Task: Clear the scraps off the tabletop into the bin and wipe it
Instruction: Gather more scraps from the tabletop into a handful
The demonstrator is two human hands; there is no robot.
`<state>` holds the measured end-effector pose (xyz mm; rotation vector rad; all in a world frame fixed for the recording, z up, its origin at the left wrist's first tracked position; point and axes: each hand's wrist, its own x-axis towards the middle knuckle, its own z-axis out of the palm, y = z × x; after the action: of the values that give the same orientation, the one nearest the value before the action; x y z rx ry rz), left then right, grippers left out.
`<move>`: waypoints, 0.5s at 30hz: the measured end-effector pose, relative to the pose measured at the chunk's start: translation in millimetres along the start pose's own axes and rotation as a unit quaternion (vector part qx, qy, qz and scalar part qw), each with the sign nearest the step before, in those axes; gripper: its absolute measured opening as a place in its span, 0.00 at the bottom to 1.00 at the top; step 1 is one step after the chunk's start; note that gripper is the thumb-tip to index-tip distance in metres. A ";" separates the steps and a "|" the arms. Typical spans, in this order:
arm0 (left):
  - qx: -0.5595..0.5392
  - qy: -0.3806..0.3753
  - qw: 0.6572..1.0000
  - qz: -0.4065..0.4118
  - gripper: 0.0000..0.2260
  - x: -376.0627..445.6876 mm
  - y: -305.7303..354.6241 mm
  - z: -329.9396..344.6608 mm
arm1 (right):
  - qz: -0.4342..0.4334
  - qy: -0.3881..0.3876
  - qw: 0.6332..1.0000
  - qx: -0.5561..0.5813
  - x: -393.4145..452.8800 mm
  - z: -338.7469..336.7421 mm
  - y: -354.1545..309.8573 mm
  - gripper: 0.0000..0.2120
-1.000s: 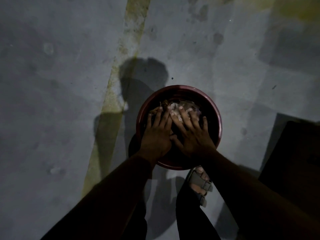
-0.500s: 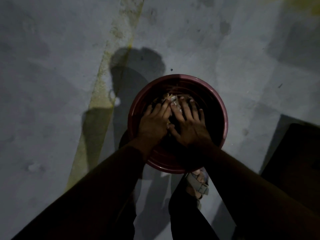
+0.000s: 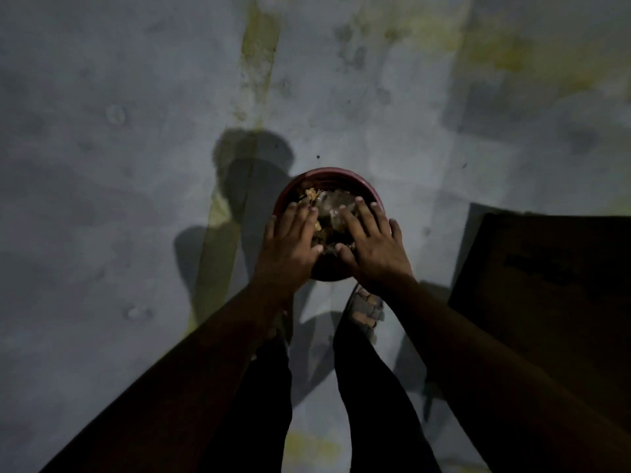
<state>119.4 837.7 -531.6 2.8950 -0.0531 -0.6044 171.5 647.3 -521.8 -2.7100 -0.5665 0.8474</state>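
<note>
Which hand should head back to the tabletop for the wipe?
Probably the right hand: the dark tabletop lies on its side. Both hands hover open over the bin; the left hand is farther away.

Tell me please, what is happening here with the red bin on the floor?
A person stands over the red bin on the grey floor. The left hand and the right hand are spread flat, fingers straight, above the scraps lying inside it. Neither hand has a grip on anything. A dark table corner shows at right.

Left hand (image 3: 288, 238), right hand (image 3: 372, 245) above bin (image 3: 327, 175)
</note>
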 end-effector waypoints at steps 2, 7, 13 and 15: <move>-0.001 -0.011 1.000 0.004 0.33 -26.0 2.5 -43.2 | 0.019 0.010 1.000 0.006 -32.3 -37.3 -17.9 0.32; 0.030 -0.024 0.997 0.073 0.30 -101.5 39.4 -169.4 | 0.074 0.060 0.995 0.002 -146.1 -136.6 -63.9 0.32; 0.015 -0.024 0.963 0.267 0.22 -181.0 125.8 -293.2 | 0.205 0.172 0.962 0.057 -334.9 -216.3 -98.3 0.31; 0.028 -0.015 0.942 0.333 0.23 -203.6 168.9 -324.7 | 0.252 0.214 0.942 0.066 -394.1 -232.2 -99.5 0.29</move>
<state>63.0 742.1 -127.8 2.6549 -1.0148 -0.5101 -18.9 539.2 -108.1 -2.8162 0.2778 0.3423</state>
